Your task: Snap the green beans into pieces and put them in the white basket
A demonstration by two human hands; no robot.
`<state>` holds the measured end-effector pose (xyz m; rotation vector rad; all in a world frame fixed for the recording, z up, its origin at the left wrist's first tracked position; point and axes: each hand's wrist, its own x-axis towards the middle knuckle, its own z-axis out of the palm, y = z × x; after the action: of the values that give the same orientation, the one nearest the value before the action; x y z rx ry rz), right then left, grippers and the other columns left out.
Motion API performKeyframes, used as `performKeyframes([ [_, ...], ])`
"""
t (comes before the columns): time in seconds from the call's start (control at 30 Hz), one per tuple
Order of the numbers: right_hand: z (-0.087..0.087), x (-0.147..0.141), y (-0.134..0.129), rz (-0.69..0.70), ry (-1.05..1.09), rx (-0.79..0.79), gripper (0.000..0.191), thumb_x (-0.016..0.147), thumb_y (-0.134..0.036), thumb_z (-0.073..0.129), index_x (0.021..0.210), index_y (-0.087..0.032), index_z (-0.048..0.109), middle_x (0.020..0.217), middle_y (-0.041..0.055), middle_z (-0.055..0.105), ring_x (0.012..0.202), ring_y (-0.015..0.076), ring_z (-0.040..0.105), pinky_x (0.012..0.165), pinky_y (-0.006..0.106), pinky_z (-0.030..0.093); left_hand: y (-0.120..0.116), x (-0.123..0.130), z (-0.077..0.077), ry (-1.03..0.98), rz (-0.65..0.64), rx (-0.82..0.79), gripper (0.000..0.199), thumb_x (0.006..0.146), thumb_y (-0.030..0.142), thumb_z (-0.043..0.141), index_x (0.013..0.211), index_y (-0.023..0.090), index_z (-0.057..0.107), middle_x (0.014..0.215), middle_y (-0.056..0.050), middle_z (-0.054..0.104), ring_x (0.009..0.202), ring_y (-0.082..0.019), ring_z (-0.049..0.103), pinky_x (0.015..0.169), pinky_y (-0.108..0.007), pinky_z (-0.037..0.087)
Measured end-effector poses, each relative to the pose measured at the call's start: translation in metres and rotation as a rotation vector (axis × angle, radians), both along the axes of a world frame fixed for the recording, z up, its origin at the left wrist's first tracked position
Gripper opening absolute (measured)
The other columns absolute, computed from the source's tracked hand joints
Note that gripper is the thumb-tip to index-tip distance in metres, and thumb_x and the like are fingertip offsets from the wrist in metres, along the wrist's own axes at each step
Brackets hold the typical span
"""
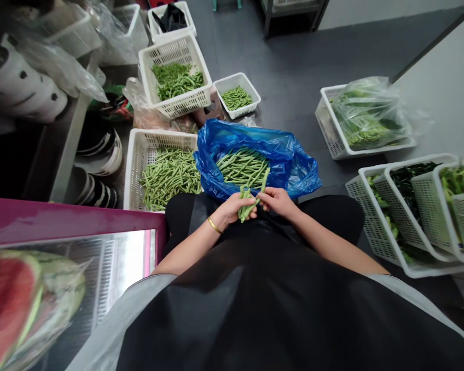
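My left hand, with a gold bangle on its wrist, is closed round a small bunch of green bean pieces. Close beside it, my right hand pinches a long green bean whose upper end points away from me. Just beyond both hands lies an open blue plastic bag with many whole green beans inside. To its left, a white basket holds a heap of short bean pieces.
Further off stand a white basket of green peppers and a small basket of beans. On the right are a crate with bagged greens and several tilted vegetable baskets. A cut watermelon lies at lower left.
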<state>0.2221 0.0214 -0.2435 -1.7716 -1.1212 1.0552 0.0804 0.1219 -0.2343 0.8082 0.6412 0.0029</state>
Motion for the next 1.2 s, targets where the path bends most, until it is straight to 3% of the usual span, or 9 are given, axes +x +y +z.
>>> performKeyframes([
  [0.1, -0.003, 0.011, -0.008, 0.182, -0.234, -0.005, 0.025, 0.079, -0.037, 0.051, 0.066, -0.016, 0.057, 0.069, 0.0046, 0.064, 0.065, 0.015, 0.06, 0.061, 0.026, 0.045, 0.006, -0.004, 0.011, -0.083, -0.093, 0.08, 0.035, 0.056, 0.032, 0.076, 0.072, 0.013, 0.052, 0.047, 0.002, 0.053, 0.034, -0.008, 0.045, 0.034, -0.019, 0.032],
  [0.17, 0.001, 0.013, -0.013, 0.25, -0.11, -0.107, 0.025, 0.079, -0.037, 0.051, 0.067, -0.016, 0.057, 0.065, 0.0031, 0.063, 0.057, 0.013, 0.058, 0.056, 0.024, 0.045, 0.012, -0.005, 0.014, -0.106, -0.081, 0.115, 0.035, 0.056, 0.027, 0.076, 0.078, 0.013, 0.054, 0.049, 0.002, 0.054, 0.035, -0.009, 0.047, 0.035, -0.019, 0.032],
  [0.3, 0.01, -0.003, -0.01, 0.158, 0.138, -0.18, 0.027, 0.081, -0.04, 0.048, 0.076, -0.015, 0.057, 0.065, 0.0019, 0.063, 0.047, 0.0101, 0.056, 0.048, 0.022, 0.042, 0.016, 0.001, 0.006, -0.04, 0.239, 0.085, 0.044, 0.052, 0.021, 0.074, 0.091, 0.011, 0.057, 0.056, 0.003, 0.056, 0.045, -0.009, 0.052, 0.042, -0.019, 0.037],
  [0.47, 0.018, -0.028, 0.007, 0.343, -0.264, -0.121, 0.028, 0.083, -0.034, 0.049, 0.061, -0.017, 0.053, 0.059, 0.0008, 0.059, 0.052, 0.0106, 0.053, 0.052, 0.022, 0.035, 0.007, 0.009, -0.004, 0.019, 0.337, 0.146, 0.044, 0.047, 0.021, 0.079, 0.083, 0.012, 0.056, 0.06, 0.004, 0.057, 0.051, -0.007, 0.052, 0.05, -0.019, 0.041],
  [0.53, 0.023, -0.021, 0.008, 0.381, -0.409, -0.081, 0.033, 0.085, -0.038, 0.048, 0.059, -0.018, 0.052, 0.057, 0.0008, 0.057, 0.054, 0.0116, 0.051, 0.053, 0.023, 0.033, 0.006, 0.006, -0.003, 0.018, 0.302, 0.163, 0.045, 0.047, 0.024, 0.08, 0.083, 0.012, 0.056, 0.058, 0.003, 0.058, 0.049, -0.007, 0.052, 0.05, -0.019, 0.041],
  [0.7, 0.037, 0.016, 0.004, 0.152, -0.656, 0.148, 0.03, 0.091, -0.038, 0.037, 0.089, -0.017, 0.059, 0.082, 0.0076, 0.062, 0.07, 0.0156, 0.055, 0.063, 0.025, 0.038, 0.014, -0.002, 0.004, -0.025, 0.102, 0.083, 0.046, 0.051, 0.033, 0.078, 0.086, 0.012, 0.056, 0.056, 0.0, 0.06, 0.042, -0.008, 0.051, 0.041, -0.019, 0.037],
  [0.9, 0.037, 0.019, 0.003, 0.56, -0.798, 0.155, 0.037, 0.092, -0.031, 0.029, 0.071, -0.017, 0.056, 0.068, 0.0064, 0.056, 0.061, 0.0137, 0.049, 0.056, 0.025, 0.029, 0.016, -0.005, 0.003, -0.004, -0.166, 0.142, 0.033, 0.051, 0.022, 0.076, 0.078, 0.012, 0.058, 0.053, -0.001, 0.06, 0.043, -0.009, 0.051, 0.042, -0.018, 0.04],
  [1.07, 0.042, 0.008, -0.005, 0.717, -0.219, 0.109, 0.037, 0.089, -0.035, 0.031, 0.064, -0.017, 0.05, 0.058, 0.0026, 0.052, 0.052, 0.0112, 0.045, 0.053, 0.024, 0.032, 0.02, -0.009, 0.0, -0.03, -0.447, 0.063, 0.031, 0.048, 0.019, 0.075, 0.075, 0.012, 0.062, 0.053, -0.002, 0.06, 0.042, -0.01, 0.051, 0.039, -0.02, 0.04],
  [1.2, 0.044, 0.016, -0.001, 0.822, 0.507, -0.253, 0.045, 0.082, -0.055, 0.037, 0.058, -0.019, 0.047, 0.041, -0.0051, 0.038, 0.035, 0.0092, 0.037, 0.042, 0.023, 0.032, 0.03, -0.009, -0.006, -0.085, -0.591, -0.02, 0.034, 0.049, 0.02, 0.077, 0.079, 0.01, 0.065, 0.057, -0.005, 0.062, 0.043, -0.011, 0.052, 0.04, -0.021, 0.041],
])
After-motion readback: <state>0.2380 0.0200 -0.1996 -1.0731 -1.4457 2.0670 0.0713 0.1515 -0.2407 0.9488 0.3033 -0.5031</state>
